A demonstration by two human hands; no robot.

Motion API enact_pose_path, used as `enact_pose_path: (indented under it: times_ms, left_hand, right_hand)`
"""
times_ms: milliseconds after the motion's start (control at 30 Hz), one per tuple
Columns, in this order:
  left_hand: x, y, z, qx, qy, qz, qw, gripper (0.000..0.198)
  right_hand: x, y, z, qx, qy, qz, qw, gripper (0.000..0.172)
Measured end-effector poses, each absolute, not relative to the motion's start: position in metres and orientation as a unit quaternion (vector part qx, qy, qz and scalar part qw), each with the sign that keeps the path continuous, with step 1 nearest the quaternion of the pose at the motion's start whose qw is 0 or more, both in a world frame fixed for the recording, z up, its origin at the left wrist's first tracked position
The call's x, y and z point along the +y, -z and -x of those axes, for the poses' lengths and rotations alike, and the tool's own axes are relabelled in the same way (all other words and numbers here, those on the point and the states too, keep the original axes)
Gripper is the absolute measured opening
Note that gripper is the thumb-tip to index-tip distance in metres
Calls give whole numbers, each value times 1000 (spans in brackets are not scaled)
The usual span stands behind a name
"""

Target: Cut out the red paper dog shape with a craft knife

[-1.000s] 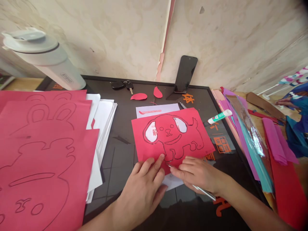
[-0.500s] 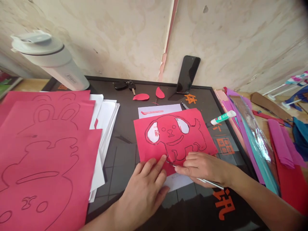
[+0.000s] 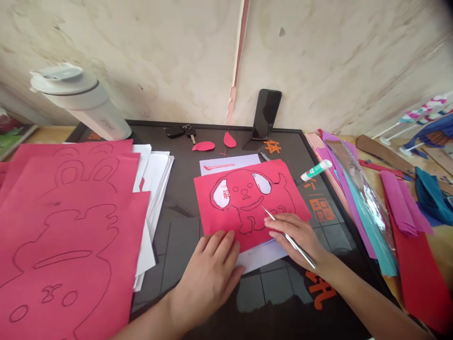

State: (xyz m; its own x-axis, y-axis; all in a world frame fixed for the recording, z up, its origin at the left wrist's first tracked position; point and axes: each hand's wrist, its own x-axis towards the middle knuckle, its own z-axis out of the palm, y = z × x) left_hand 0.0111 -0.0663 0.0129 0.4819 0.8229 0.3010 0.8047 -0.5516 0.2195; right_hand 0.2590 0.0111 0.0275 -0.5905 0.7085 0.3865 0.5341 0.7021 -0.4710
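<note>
A red sheet of paper (image 3: 260, 200) with a dog outlined in black lies at mid-table. Both ear shapes are cut out of it, showing the printed white sheet (image 3: 244, 162) underneath. My left hand (image 3: 212, 269) rests flat on the red sheet's lower left edge, fingers stretched out. In my right hand (image 3: 300, 241) is a slim silver craft knife (image 3: 295, 245), held like a pen. Its tip points at the dog's body, just right of the collar; whether it touches the paper I cannot tell. Two red ear-shaped pieces (image 3: 203, 146) lie behind the sheet.
Red sheets with drawn outlines (image 3: 81, 226) overlap white papers (image 3: 159, 174) at left. A white bottle (image 3: 106, 118), keys (image 3: 191, 132) and a leaning phone (image 3: 267, 115) stand or lie near the wall. A glue stick (image 3: 316, 171) and coloured papers (image 3: 361, 208) are at right.
My right hand has lifted the knife from the dog's lower front outline and moved it up and right. My left hand's fingers have drawn back slightly. The view has shifted a little.
</note>
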Motion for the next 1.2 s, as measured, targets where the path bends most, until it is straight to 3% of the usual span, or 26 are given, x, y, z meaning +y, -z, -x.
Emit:
enact_pose_path:
  times_ms: [333,433,500,600,800,933,1000,1067,1133,1200]
  left_hand:
    - [-62,-37,-7,464,-50,-883,51,32]
    - [-48,-45,4,501,-136,-834,188,20]
    - [-29,-49,16,549,-282,-708,344,9]
    - [10,-62,38,576,-367,-634,362,5]
    - [61,-99,52,595,-552,-468,351,23]
    - [34,-107,36,576,-563,-459,374,26]
    - [8,-111,36,553,-516,-524,392,19]
    - [-19,-116,49,526,-426,-658,330,13]
    - [-49,-115,73,545,-356,-746,139,23]
    - [-87,-101,99,617,-353,-699,-79,38]
  right_hand:
    - [-3,-12,-261,-898,-56,403,168,35]
    - [-7,-9,-259,-897,-40,410,159,34]
    - [-8,-9,-259,-894,-49,415,160,35]
    - [-7,-8,-259,-886,-69,415,195,35]
    - [-3,4,-262,-883,-67,404,230,33]
    - [-1,8,-263,-882,-66,401,237,33]
    - [-2,8,-263,-884,-66,399,237,32]
    - [-2,6,-263,-885,-65,398,232,33]
    - [-2,5,-262,-886,-62,397,230,32]
    - [-3,5,-262,-887,-60,396,231,32]
